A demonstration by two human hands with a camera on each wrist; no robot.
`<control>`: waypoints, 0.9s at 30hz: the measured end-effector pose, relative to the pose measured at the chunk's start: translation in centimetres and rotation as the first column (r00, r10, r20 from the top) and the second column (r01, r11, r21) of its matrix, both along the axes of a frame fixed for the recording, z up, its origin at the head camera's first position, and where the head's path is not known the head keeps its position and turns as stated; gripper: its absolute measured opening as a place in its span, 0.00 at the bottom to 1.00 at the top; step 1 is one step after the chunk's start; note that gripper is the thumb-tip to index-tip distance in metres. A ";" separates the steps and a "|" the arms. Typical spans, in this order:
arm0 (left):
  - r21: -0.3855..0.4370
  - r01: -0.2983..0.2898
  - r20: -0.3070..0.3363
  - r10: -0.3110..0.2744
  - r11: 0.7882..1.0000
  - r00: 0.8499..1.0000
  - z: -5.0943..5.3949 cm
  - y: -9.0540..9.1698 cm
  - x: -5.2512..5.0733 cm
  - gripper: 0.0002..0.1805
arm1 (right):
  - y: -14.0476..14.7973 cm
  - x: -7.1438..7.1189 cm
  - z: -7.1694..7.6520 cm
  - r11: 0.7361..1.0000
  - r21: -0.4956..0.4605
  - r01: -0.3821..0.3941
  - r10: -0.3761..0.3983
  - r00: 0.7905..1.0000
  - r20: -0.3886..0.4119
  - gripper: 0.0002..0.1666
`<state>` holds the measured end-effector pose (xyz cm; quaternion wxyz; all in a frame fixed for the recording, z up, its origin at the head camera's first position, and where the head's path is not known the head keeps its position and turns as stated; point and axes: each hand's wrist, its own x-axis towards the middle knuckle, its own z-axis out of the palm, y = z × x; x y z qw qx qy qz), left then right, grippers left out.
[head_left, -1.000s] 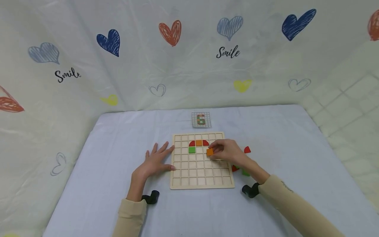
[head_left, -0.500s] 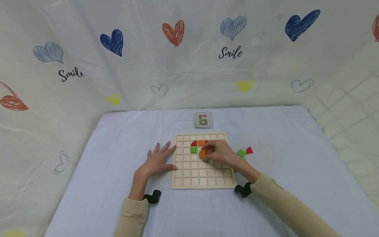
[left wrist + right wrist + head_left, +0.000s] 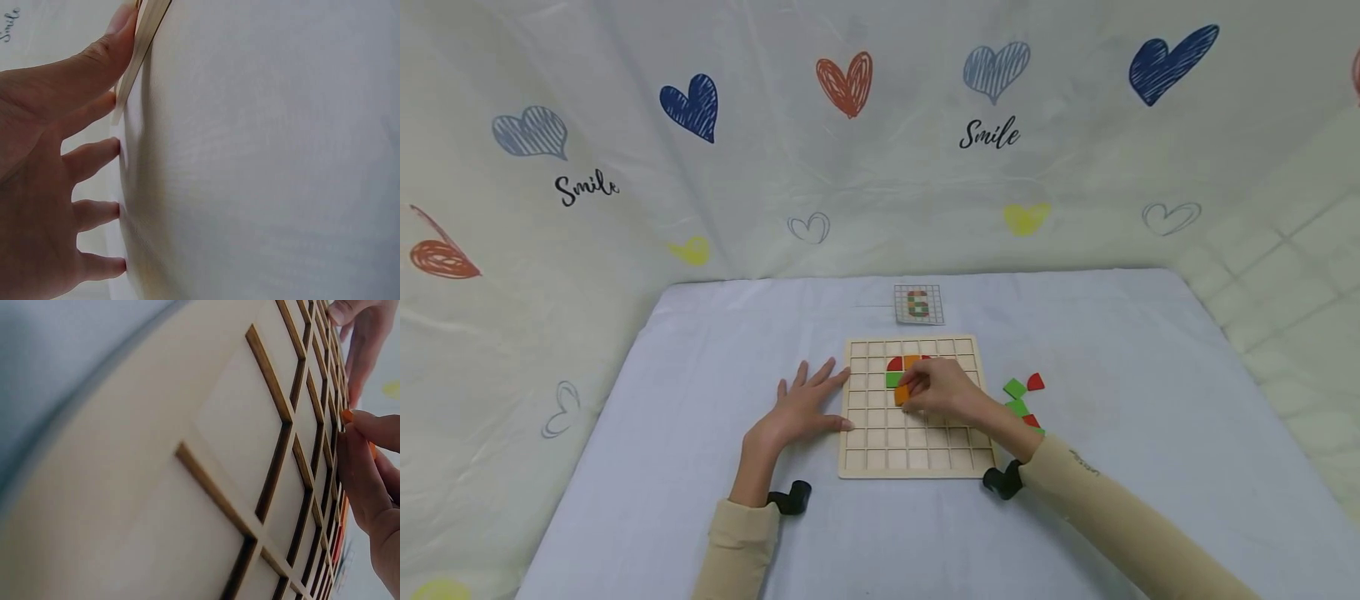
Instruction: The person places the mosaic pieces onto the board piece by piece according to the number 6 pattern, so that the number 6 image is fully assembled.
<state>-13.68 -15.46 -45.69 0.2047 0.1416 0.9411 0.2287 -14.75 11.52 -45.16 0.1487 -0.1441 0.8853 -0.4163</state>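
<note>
A wooden grid board [image 3: 865,461] lies flat on the table. My left hand [image 3: 797,414] is spread at its left edge, thumb and index finger touching the rim; in the left wrist view the thumb [image 3: 103,53] presses the board's side. My right hand [image 3: 947,390] pinches an orange square tile [image 3: 902,396] over the grid, just below a green square tile [image 3: 893,380] set in a cell. Above that green tile sit a red quarter-round tile [image 3: 895,364] and another orange tile [image 3: 912,362]. A further red tile is partly hidden behind my right hand.
Loose green tiles [image 3: 1015,388] and red tiles [image 3: 1036,382] lie right of the board, some partly behind my right forearm. Beyond the board is a small pattern card [image 3: 918,305] showing a tiled figure on a grid. A printed cloth backdrop rises behind the table.
My right hand has carried the orange tile leftward across the board, from the right of the grid to below the green tile. My left hand stays at the board's edge.
</note>
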 end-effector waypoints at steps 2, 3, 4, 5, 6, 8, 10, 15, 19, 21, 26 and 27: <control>0.001 -0.001 -0.001 0.001 1.000 1.000 0.0 0.0 0.0 0.49 | -0.1 -0.1 -0.1 1.000 0.006 -0.010 0.010 1.000 -0.011 0.17; 0.003 -0.001 -0.001 0.001 1.000 1.000 0.1 0.1 0.0 0.49 | -0.2 -0.1 -0.1 1.000 0.009 -0.014 0.014 1.000 -0.016 0.17; 0.001 -0.002 0.000 0.002 1.000 1.000 0.1 0.1 0.0 0.49 | -0.2 -0.2 -0.1 1.000 0.015 -0.020 0.020 1.000 -0.022 0.16; -0.001 -0.002 -0.001 0.002 1.000 1.000 0.1 0.1 0.0 0.49 | -0.3 -0.2 -0.2 1.000 0.017 -0.026 0.026 0.999 -0.028 0.16; 0.000 -0.003 -0.002 0.003 1.000 1.000 0.1 0.1 0.0 0.49 | -0.4 -0.3 -0.2 0.999 0.017 -0.030 0.030 0.999 -0.028 0.16; -0.001 -0.005 -0.003 0.005 1.000 1.000 0.1 0.1 0.1 0.49 | -0.5 -0.3 -0.3 0.999 0.026 -0.043 0.045 0.998 -0.046 0.16; -0.004 -0.005 -0.002 0.005 1.000 1.000 0.1 0.1 0.1 0.49 | -0.7 -0.3 -0.2 0.998 0.037 -0.056 0.059 0.996 -0.068 0.15; 0.000 -0.007 -0.001 0.007 1.000 1.000 0.3 0.1 0.1 0.49 | -1.1 -0.2 -0.2 0.996 0.051 -0.071 0.076 0.992 -0.104 0.15; -0.001 -0.010 0.005 0.010 1.000 1.000 0.3 0.3 0.1 0.49 | -1.2 -0.1 -0.2 0.995 0.069 -0.074 0.081 0.991 -0.103 0.15; -0.002 -0.012 0.010 0.012 1.000 1.000 0.3 0.3 0.1 0.49 | -1.2 0.0 -0.1 0.995 0.075 -0.073 0.080 0.992 -0.093 0.15; -0.003 -0.015 0.005 0.015 1.000 1.000 0.2 0.2 0.2 0.50 | -0.5 0.3 0.2 0.996 0.056 -0.063 0.068 0.994 -0.086 0.16; -0.004 -0.017 0.007 0.017 1.000 1.000 0.2 0.2 0.2 0.50 | -0.3 0.4 0.2 0.997 0.048 -0.061 0.065 0.994 -0.087 0.16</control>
